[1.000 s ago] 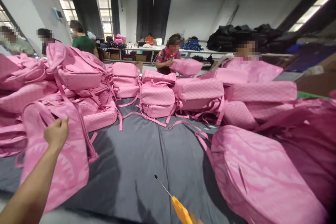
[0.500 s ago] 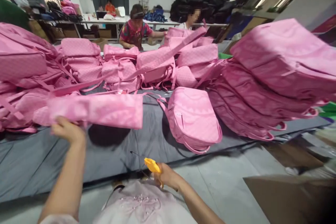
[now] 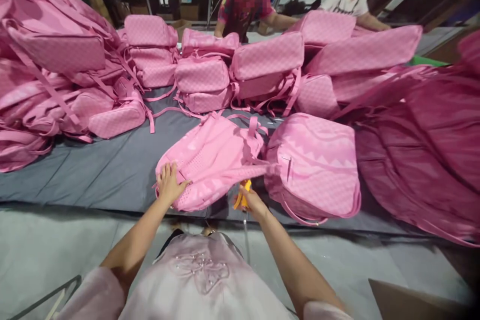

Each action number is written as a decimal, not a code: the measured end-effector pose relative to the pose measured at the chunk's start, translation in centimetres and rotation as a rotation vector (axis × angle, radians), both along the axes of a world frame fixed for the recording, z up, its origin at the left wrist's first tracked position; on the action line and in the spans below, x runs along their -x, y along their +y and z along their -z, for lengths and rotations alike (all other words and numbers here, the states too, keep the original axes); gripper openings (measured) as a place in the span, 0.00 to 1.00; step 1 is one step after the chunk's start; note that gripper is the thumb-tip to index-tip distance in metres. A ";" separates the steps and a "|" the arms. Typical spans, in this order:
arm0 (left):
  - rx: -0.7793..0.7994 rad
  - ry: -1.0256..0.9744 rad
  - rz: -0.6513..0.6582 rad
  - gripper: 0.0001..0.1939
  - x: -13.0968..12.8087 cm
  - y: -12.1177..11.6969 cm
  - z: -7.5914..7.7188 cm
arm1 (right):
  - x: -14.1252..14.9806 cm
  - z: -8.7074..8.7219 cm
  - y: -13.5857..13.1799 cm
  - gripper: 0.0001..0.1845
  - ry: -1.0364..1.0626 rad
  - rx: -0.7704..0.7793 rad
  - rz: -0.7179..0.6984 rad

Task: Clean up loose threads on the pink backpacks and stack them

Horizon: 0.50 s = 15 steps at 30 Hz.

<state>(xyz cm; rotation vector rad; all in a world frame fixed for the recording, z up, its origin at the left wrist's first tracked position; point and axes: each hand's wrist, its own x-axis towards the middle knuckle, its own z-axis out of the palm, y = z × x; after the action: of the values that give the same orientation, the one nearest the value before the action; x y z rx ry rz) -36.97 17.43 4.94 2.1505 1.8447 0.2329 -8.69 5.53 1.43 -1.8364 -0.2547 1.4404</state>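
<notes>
A pink backpack (image 3: 213, 152) lies on the dark grey cloth in front of me, its back panel and straps facing up. My left hand (image 3: 170, 184) rests on its near left end with the fingers spread. Beside its near right edge, my right hand (image 3: 253, 200) is closed round a yellow-handled tool (image 3: 244, 196). A thin shaft seems to point down from the handle; its exact kind is unclear. One loose strap stretches to the right above this hand. Close by on the right sits another pink backpack (image 3: 318, 165), front side up, with a zipper slit.
Stacks of pink backpacks (image 3: 202, 77) line the far side of the cloth-covered table (image 3: 112, 170). Larger piles rise at the left (image 3: 56, 50) and right (image 3: 420, 145). Two people work across the table. Cardboard (image 3: 405, 300) lies on the floor at lower right.
My left hand has carried a backpack from the left and laid it down beside the other one, straps up. My right hand, still holding the yellow-handled tool, has come up beside it. The view has shifted.
</notes>
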 end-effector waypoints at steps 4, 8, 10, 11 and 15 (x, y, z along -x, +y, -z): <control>0.037 0.199 0.017 0.37 1.7 -0.3 1.1 | -3.7 -2.9 -4.7 0.19 -0.144 0.068 0.074; 0.055 0.212 0.053 0.30 1.1 -1.3 0.6 | -5.5 -7.1 -7.4 0.35 -0.449 -0.085 0.098; 0.025 0.119 0.008 0.32 -0.4 -0.1 0.8 | -3.9 -9.0 -5.6 0.40 -0.524 -0.222 -0.088; 0.022 0.043 -0.018 0.31 -1.0 0.7 1.0 | -2.7 -9.8 -4.0 0.40 -0.518 -0.263 -0.236; 0.243 -0.603 -0.031 0.22 -0.9 3.1 2.2 | 1.0 -11.9 3.9 0.33 -0.510 -0.188 -0.769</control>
<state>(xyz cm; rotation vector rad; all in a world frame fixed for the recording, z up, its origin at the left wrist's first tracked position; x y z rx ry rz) -36.03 20.56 2.76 1.6480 1.4674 0.5621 -9.72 9.43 13.31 -2.0108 -1.4235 1.3061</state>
